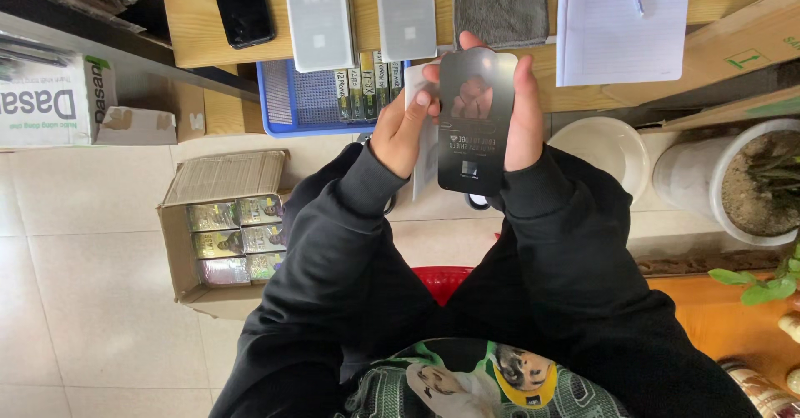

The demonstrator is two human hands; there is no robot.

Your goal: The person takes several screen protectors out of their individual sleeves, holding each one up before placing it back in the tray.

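— Looking from the left: left hand (402, 130) just left of the dark glossy sheet (475, 122), fingers (423, 101) pressed together and pinching a thin white layer (425, 147) at the sheet's left edge?

— Yes. Touching that edge, thumb tip near the sheet's upper left corner. Sheet held upright in the air, long axis running away from the body toward the tabletop (200, 26), glossy face up toward the camera.

— And right of the sheet?

— Right hand (525, 118) clamped along the right edge, fingers curled round the rim, thumb behind the sheet and not visible. Both hands equally close, one per long side.

— Beyond the sheet?

— Blue basket (292, 101) just past its top left, two grey flat packs (318, 18) above that, a grey cloth (500, 1) straight beyond. Left of and below the sheet, a cardboard box (218, 235) on the floor.
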